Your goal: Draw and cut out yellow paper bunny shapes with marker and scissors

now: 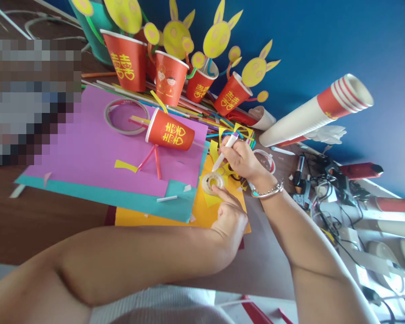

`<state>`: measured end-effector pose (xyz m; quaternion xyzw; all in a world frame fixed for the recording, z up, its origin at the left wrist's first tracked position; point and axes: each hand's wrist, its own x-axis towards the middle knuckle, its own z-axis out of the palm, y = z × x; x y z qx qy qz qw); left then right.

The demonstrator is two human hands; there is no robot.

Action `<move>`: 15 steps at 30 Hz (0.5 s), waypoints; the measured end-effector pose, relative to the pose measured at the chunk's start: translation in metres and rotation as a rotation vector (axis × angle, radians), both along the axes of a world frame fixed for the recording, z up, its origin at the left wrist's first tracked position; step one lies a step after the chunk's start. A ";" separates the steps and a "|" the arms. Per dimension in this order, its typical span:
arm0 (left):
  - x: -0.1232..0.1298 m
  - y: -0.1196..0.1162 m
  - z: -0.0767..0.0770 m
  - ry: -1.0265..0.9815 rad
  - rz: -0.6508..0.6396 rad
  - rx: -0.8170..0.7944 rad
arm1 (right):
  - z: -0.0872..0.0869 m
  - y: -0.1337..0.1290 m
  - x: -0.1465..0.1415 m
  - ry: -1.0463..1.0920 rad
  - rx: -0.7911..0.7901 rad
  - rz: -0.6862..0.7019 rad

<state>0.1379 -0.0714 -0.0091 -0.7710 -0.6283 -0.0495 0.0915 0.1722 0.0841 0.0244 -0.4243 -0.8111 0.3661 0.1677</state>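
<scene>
My right hand is closed around a white marker with a purple end, its tip pointing down at the edge of a small roll of tape. My left hand presses the roll with an outstretched fingertip, its other fingers curled in. Under the roll lies a yellow paper piece on an orange sheet. Scissors, partly hidden by my right hand, lie beside the paper. A red paper cup rests on its side on a purple sheet, left of my hands.
Several red cups with yellow paper rabbit figures stand along the back. Coloured sticks lie before them. A larger tape roll lies on the purple sheet. A long stack of cups leans against the blue wall; tangled cables are at right.
</scene>
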 end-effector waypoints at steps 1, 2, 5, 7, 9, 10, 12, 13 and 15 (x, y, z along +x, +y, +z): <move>0.000 0.000 0.001 0.071 -0.002 0.018 | -0.001 -0.002 0.003 0.020 0.003 -0.009; 0.000 0.001 0.002 0.176 -0.008 0.044 | -0.001 -0.004 0.006 0.040 0.001 -0.021; -0.001 0.002 0.003 0.346 -0.032 0.076 | -0.004 -0.013 0.016 0.084 -0.013 -0.088; -0.001 0.002 0.004 0.379 -0.042 0.065 | -0.007 -0.020 0.023 0.087 -0.003 -0.147; -0.001 0.003 0.005 0.399 -0.038 0.060 | -0.011 -0.027 0.030 0.094 0.000 -0.204; -0.001 0.003 0.006 0.401 -0.035 0.058 | -0.013 -0.031 0.034 0.109 -0.008 -0.225; -0.002 0.004 0.008 0.393 -0.025 0.059 | -0.016 -0.039 0.039 0.155 -0.018 -0.266; -0.002 0.005 0.010 0.379 -0.018 0.061 | -0.018 -0.042 0.041 0.175 -0.018 -0.287; -0.002 0.006 0.013 0.335 -0.009 0.063 | -0.019 -0.049 0.044 0.189 -0.010 -0.324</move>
